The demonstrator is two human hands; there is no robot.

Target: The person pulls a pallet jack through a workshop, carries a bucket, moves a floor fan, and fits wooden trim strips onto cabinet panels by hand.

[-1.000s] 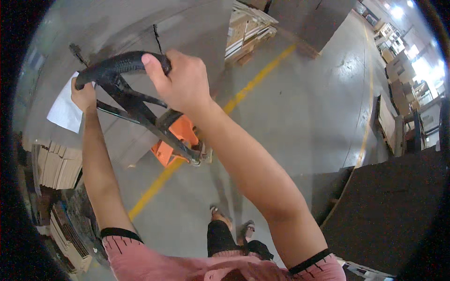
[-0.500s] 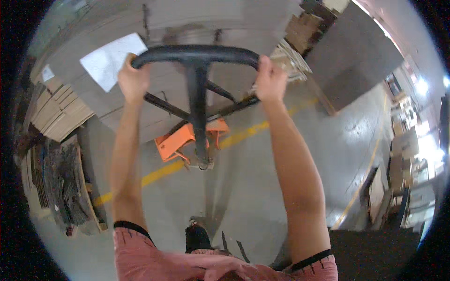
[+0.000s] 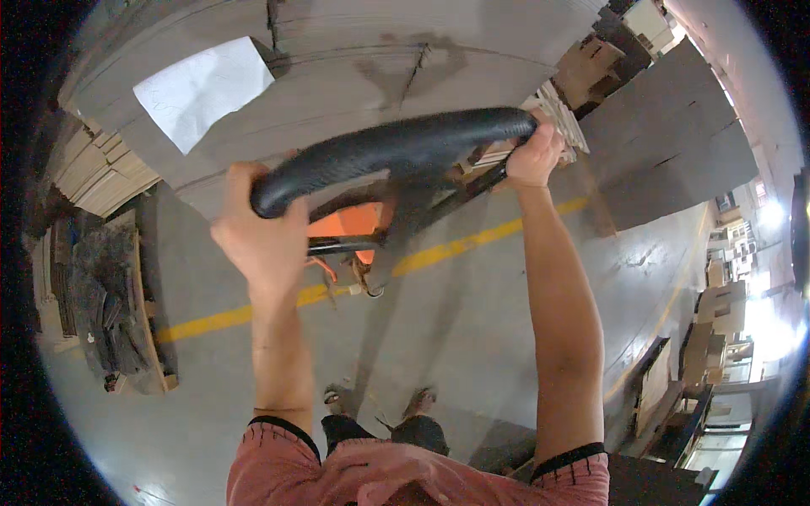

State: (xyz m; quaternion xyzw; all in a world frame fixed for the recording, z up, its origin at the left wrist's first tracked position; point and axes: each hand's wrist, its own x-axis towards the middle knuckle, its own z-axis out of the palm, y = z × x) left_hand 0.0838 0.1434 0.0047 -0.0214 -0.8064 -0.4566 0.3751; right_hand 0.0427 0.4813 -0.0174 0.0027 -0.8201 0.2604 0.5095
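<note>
A black looped handle (image 3: pixel 396 148) of an orange pallet jack (image 3: pixel 350 228) fills the middle of the view. My left hand (image 3: pixel 257 236) grips the handle's left end. My right hand (image 3: pixel 531 156) grips its right end, arm stretched forward. The jack's black shaft runs down from the handle to the orange body, which stands over a yellow floor line (image 3: pixel 439 249). Behind the handle rises a tall stack of grey cardboard sheets (image 3: pixel 354 51) with a white paper sheet (image 3: pixel 202 88) stuck on it.
Stacked flat cardboard (image 3: pixel 93 177) and a wooden pallet with dark scraps (image 3: pixel 110 295) stand at the left. More board stacks (image 3: pixel 666 152) and boxes (image 3: pixel 717 312) line the right. My feet (image 3: pixel 380 405) stand on grey concrete floor.
The handle has swung up closer to the camera and tilted, its left end lower. The cardboard stack now looms nearer, and the view has turned slightly rightward.
</note>
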